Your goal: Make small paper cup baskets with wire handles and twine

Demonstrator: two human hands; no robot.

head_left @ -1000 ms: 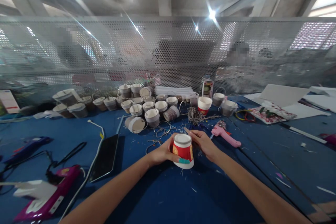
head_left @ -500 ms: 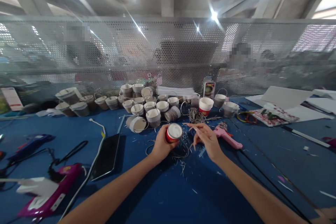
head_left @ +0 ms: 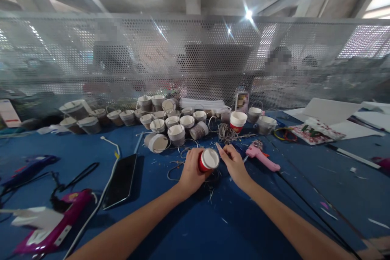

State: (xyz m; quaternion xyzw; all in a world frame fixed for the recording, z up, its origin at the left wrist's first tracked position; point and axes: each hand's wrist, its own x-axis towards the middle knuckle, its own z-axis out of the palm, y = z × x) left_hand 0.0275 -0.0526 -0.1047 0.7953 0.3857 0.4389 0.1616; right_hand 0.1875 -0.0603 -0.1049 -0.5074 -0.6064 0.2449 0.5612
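Observation:
My left hand (head_left: 191,172) is wrapped round a red paper cup (head_left: 203,163) with a white rim, its mouth tilted up towards me. To the right of the cup is my right hand (head_left: 234,164), one finger stretched out beside the rim and the others partly bent. I make out nothing in it. Grey cord (head_left: 174,172) lies in loops under and beside my left hand. A pink glue gun (head_left: 262,158) rests just right of my right hand. Beyond my hands, a tangle of grey cord (head_left: 227,133) lies by a stack of red-and-white cups (head_left: 238,120).
Several grey cord-wrapped little buckets (head_left: 176,135) with handles stand along the back, some on their sides. A phone (head_left: 120,180), white cable, purple power strip (head_left: 56,223) and blue glue gun (head_left: 29,166) lie left. A perforated screen (head_left: 158,55) rises behind; papers (head_left: 332,115) lie right.
My left hand and the cup have moved slightly right and down. My right hand has drawn in closer to the cup, its fingers less spread. The camera view has shifted slightly.

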